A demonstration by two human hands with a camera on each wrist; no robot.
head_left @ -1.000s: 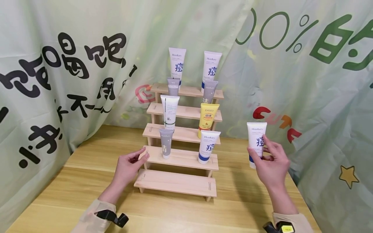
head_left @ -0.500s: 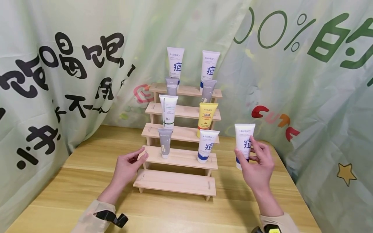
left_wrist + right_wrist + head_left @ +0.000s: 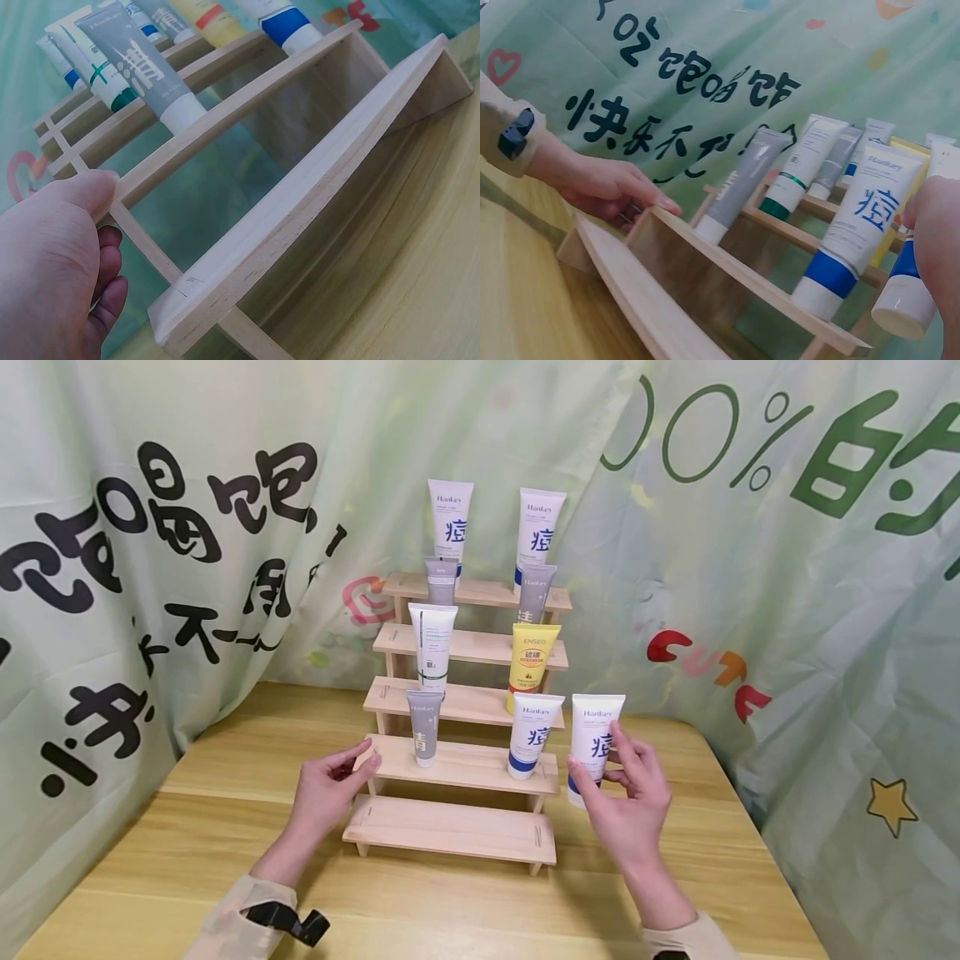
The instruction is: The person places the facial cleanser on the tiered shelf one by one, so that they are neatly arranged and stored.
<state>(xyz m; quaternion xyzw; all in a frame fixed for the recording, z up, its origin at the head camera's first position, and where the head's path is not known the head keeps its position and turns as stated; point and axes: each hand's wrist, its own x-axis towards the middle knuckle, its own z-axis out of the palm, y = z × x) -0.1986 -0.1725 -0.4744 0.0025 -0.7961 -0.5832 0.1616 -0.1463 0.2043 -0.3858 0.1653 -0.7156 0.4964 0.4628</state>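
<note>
A stepped wooden display rack stands on the table. My left hand grips the left end of its second-lowest step; in the left wrist view the thumb lies on the wood and the fingers curl below. My right hand holds a white squeeze tube with a blue band upright, cap down, just right of the rack. Beside it, a like white tube stands at the right of that step, and a small grey tube at its left. The right wrist view shows the held tube's cap partly behind the hand.
Higher steps carry a yellow tube, a white tube with a green band, two grey tubes and two white tubes at the top. The lowest step is bare. A printed curtain hangs behind the wooden table.
My right hand has carried the white tube leftward and slightly down, from well right of the rack to close beside it. The left hand stays at the rack.
</note>
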